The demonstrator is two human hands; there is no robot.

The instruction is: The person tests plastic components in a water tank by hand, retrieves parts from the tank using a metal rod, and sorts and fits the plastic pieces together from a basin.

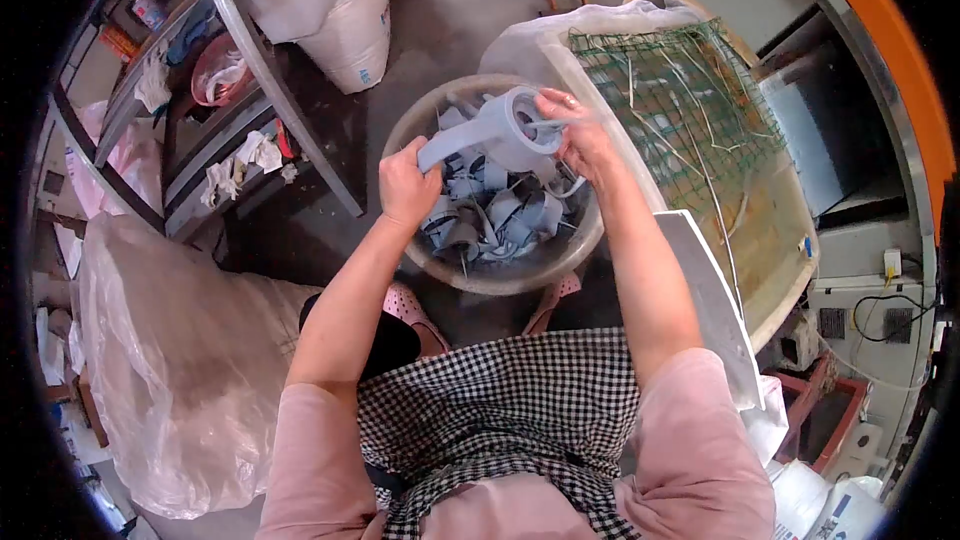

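Presently, the grey plastic fitting (500,140) is found above the round basin (500,285), its wide round body towards my right and its straight arm towards my left. The fingers of my left hand (408,185) are closed firmly around the end of that arm. Those of my right hand (580,135) are bent at the open rim, where a slim pale strip (550,124) crosses the mouth; whether they pinch the rim, the strip or both, I cannot tell.

Handling, in my judgement: the left grip should carry the fitting and resist twist, leaving the right to work lightly at the rim. The mouth is best turned to my view, with the fingertips outside the edge.

Clearances: the basin's rim encircles grey curved pieces (490,230) below the fitting, so a low dip would probably foul them. On my right, the large tub (780,305) with green mesh (690,90) stands near, and a white panel (705,300) lies beside my forearm; I judge sideways room there to be limited. Between the basin and the metal frame (262,70) on my left, open floor (325,155) offers the freer side.
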